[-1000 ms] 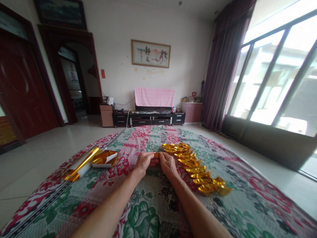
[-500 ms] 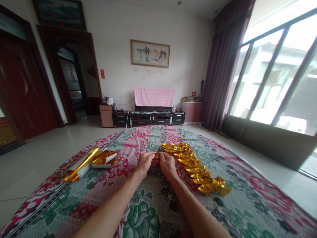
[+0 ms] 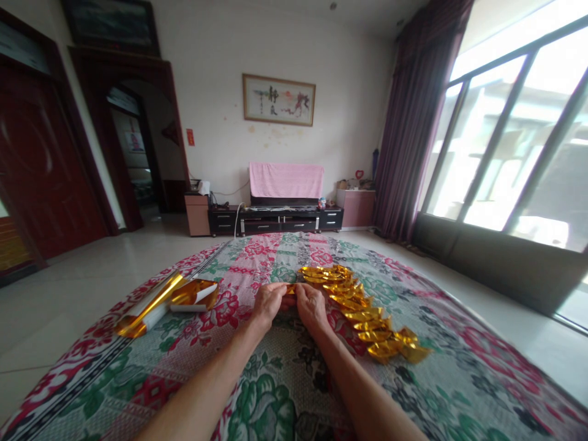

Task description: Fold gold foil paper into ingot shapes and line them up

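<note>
A small piece of gold foil paper (image 3: 291,288) is stretched between my two hands above the patterned cloth. My left hand (image 3: 271,301) pinches its left end, thumb on top. On the other end, my right hand (image 3: 310,301) has closed in the same way; most of the paper is hidden by the fingers. Just right of my right hand runs a row of folded gold paper ingots (image 3: 361,312), several of them, overlapping one another. Over to the left lie a roll of gold foil paper (image 3: 154,306) and curled gold sheets with white backs (image 3: 197,295).
A floral tablecloth (image 3: 261,398) covers the round surface under my hands. Beyond it stands a low black cabinet (image 3: 280,222) with a pink cloth (image 3: 286,180) draped over what it carries. Large windows (image 3: 505,153) and a purple curtain (image 3: 407,122) are on the right.
</note>
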